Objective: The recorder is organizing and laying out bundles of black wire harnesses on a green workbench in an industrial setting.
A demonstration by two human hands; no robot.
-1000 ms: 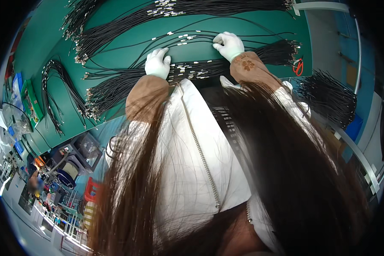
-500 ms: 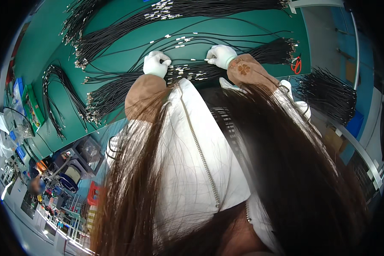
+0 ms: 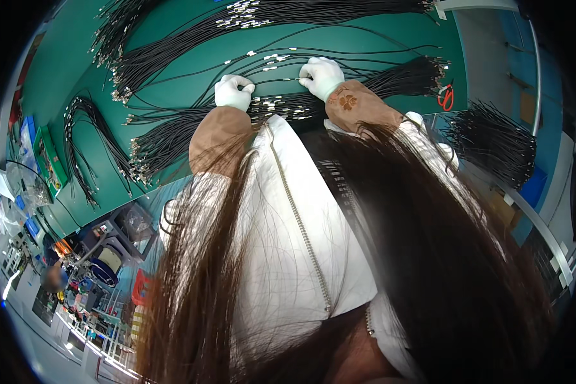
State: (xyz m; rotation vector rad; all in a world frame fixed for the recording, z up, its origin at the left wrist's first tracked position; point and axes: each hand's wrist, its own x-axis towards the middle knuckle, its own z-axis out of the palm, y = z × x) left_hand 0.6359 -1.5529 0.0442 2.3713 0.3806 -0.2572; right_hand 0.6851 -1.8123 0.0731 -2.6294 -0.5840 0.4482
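Note:
A thin black cable (image 3: 272, 81) with a small white label stretches between my two white-gloved hands above the green table. My left hand (image 3: 234, 93) pinches it at the left, thumb and finger closed together. From the other side my right hand (image 3: 320, 77) closes its fingertips on the same cable, just right of the label. Below both hands lies a thick bundle of black cables (image 3: 173, 131) with a cluster of white labels in the middle. Several loose labelled cables (image 3: 262, 68) curve across the table just beyond my hands.
Another large cable bundle (image 3: 173, 48) spans the far side of the green table (image 3: 57, 77). A bent bundle (image 3: 70, 137) lies at the left beside a green bin (image 3: 49, 160). Red-handled scissors (image 3: 447, 97) rest by the right edge, and more black cables (image 3: 493, 144) sit beyond it.
My right hand has shifted left and slightly away from me, closer to the cable's white label. My left hand has barely moved.

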